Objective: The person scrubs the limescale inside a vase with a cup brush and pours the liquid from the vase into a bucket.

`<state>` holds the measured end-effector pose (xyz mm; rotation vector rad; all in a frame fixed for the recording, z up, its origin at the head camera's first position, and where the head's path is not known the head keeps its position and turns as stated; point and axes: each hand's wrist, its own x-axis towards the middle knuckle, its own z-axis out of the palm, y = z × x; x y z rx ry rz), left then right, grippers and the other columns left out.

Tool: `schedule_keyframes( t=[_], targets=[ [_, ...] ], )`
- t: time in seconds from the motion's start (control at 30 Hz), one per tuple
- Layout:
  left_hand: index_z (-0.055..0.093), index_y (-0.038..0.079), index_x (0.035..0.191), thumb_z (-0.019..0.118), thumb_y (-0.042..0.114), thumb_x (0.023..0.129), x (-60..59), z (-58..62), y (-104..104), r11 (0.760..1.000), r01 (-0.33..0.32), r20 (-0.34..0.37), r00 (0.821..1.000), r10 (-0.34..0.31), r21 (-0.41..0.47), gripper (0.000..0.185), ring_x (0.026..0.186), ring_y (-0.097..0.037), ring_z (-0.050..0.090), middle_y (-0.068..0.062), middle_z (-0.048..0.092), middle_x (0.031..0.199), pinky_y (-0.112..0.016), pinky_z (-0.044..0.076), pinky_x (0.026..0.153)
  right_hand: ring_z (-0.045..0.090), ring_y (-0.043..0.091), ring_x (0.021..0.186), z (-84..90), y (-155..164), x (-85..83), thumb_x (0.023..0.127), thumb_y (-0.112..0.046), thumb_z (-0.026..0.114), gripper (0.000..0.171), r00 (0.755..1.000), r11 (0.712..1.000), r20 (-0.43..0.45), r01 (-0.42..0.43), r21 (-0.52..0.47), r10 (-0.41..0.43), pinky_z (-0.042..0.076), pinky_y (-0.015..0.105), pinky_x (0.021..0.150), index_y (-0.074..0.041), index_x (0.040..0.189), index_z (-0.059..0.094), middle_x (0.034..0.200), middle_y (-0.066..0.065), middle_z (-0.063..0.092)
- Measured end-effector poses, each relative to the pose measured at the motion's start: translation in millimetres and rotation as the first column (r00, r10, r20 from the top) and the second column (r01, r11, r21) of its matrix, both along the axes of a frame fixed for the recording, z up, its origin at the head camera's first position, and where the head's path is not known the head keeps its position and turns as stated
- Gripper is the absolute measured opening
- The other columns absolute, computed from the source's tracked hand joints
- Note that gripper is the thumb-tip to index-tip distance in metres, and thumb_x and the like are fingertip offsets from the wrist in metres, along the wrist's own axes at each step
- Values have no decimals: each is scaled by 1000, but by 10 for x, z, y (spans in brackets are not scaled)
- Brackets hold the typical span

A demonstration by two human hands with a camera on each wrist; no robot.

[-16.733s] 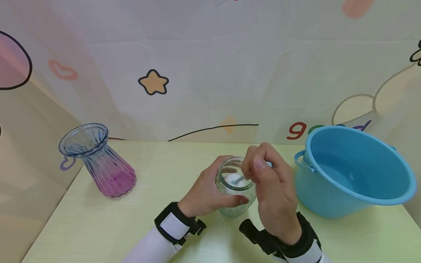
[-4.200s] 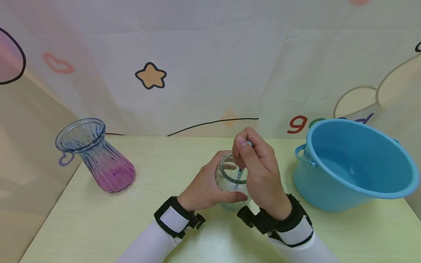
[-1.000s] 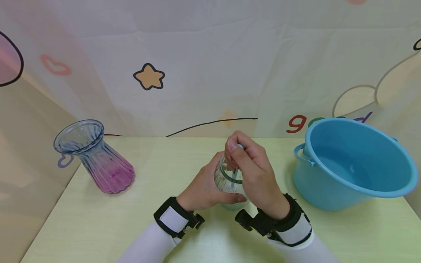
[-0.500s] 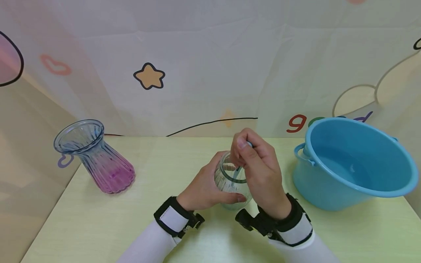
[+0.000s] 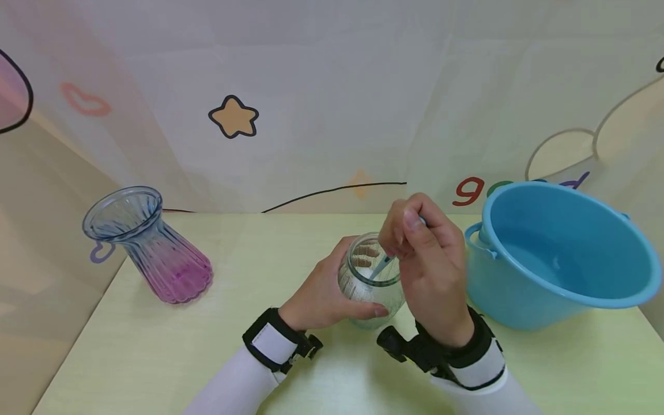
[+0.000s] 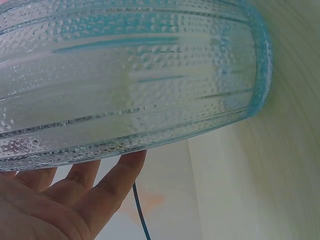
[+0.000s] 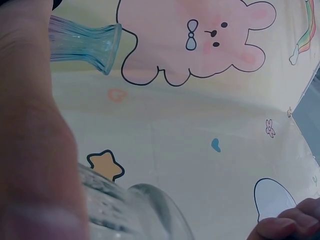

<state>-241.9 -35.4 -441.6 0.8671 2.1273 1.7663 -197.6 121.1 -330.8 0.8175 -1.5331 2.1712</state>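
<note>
While the left hand [image 5: 324, 294] keeps its fingers and thumb wrapped around a small clear glass jar [image 5: 370, 282] at the near centre of a pale green table [image 5: 155, 357], the right hand [image 5: 433, 271] pinches the top of a thin light-blue stick [image 5: 381, 266] between curled fingers and thumb. The stick slants down through the jar's open mouth, and something white shows low inside the jar.

Compared with half a second ago, the right hand now sits a little further right and slightly higher, so more of the jar's rim and interior is uncovered. A second ago the same hand leaned over the left side of the rim. The jar itself stays in place under the left hand's grip. This back-and-forth suggests the stick is being swept around inside the jar, as in stirring or scrubbing, and that the work is mid-course rather than finished.

From the left wrist view, the dimpled glass wall [image 6: 130, 75] fills most of the picture, with fingers [image 6: 75, 195] lying along it. From the right wrist view, the jar's rim [image 7: 155, 210] appears close below the hand.

To the far left stands a ribbed vase [image 5: 147, 245], blue at the neck and pink at the base. To the right, just beside the right hand, sits a blue plastic basin [image 5: 560, 259].
</note>
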Motion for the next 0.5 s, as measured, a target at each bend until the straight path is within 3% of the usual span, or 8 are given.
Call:
schedule_keyframes(
  t=[0.27, 0.5],
  targets=[
    [38, 40, 149, 94, 23, 73, 0, 4, 5, 999, -23, -22, 1000, 22, -25, 96, 119, -13, 61, 8, 60, 135, -36, 56, 98, 36, 22, 65, 17, 54, -9, 108, -18, 46, 27, 999, 998, -33, 14, -56, -16, 32, 34, 62, -8, 83, 47, 70, 4, 37],
    [38, 40, 148, 95, 23, 72, 5, -8, 5, 999, -22, -23, 999, 22, -25, 96, 120, -13, 60, 8, 60, 135, -37, 55, 99, 36, 22, 65, 28, 62, -1, 108, -15, 43, 27, 1000, 1000, -5, 29, -5, -29, 34, 33, 62, -7, 82, 46, 71, 4, 37]
  ],
)
